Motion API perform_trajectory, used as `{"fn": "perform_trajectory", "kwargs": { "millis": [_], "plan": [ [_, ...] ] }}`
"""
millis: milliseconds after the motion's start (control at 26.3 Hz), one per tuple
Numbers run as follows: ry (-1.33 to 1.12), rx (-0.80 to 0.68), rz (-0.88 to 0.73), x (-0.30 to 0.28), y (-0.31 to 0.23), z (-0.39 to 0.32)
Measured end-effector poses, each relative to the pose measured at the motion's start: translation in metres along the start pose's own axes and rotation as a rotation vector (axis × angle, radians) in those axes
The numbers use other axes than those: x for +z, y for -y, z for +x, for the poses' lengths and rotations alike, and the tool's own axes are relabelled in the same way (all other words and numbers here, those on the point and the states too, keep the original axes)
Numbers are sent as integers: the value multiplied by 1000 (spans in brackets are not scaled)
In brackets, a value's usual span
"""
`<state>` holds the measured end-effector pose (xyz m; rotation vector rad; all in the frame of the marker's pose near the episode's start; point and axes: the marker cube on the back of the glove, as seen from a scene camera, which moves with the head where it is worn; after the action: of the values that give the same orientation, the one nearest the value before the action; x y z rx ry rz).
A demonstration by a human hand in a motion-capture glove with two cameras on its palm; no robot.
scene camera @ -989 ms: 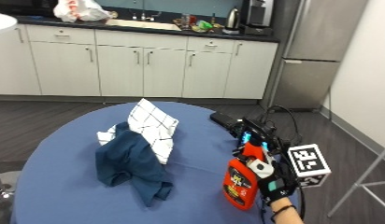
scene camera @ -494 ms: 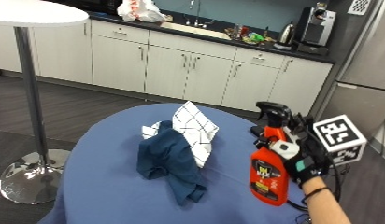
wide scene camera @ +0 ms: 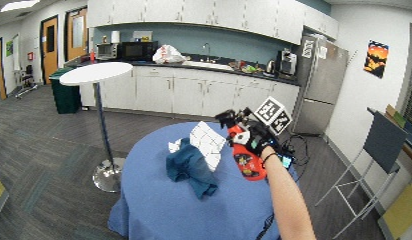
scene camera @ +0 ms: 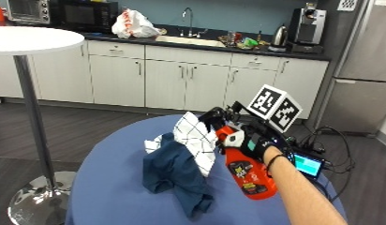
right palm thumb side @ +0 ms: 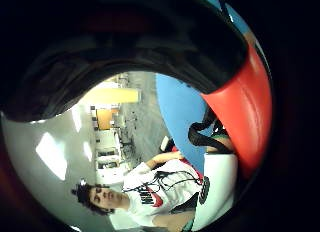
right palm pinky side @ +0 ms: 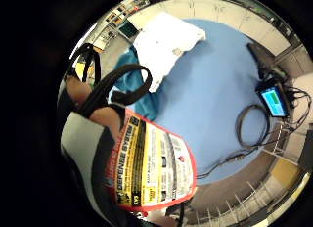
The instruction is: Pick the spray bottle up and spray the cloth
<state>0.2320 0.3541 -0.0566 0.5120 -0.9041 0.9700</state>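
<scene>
Gloved right hand (scene camera: 258,143) raised above the round table (scene camera: 112,187) with its blue cover, fingers curled round the neck and trigger end of a red spray bottle (scene camera: 248,171), holding it clear of the tabletop. Bottle tilted, black nozzle end aimed across at the cloths, base hanging lower toward the forearm. Seen close in the little finger side palm view as a red-bordered label (right palm pinky side: 149,166) filling the space by the palm, black straps and bare finger beside it; in the thumb side palm view only the bottle's red body (right palm thumb side: 245,117) and dark head pressed up against the camera. Whether the index finger presses the trigger, cannot tell. On the table just beyond the nozzle, a white checked cloth (scene camera: 196,140) standing up in a peak, touching and partly overlapping a dark teal cloth (scene camera: 174,176) crumpled in front of it and trailing toward the table edge. Near the far right rim of the table, a small device with a lit blue screen (scene camera: 307,165) and black cables (right palm pinky side: 249,124) looped beside it. Behind, white kitchen cabinets, a sink with a tap (scene camera: 189,14), a white plastic bag (scene camera: 134,23) on the counter, a coffee maker (scene camera: 306,26), a tall round white table (scene camera: 31,40) to one side.
</scene>
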Motion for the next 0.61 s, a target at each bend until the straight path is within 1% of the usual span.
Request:
{"fn": "perform_trajectory", "kwargs": {
  "millis": [76,152,418,608],
  "plan": [
    [-1,27,-39,12,1,12],
    [-3,36,-49,13,3,14],
    [-42,-28,32,-40,3,-38],
    [-64,-49,48,-53,0,-57]
  ]
}}
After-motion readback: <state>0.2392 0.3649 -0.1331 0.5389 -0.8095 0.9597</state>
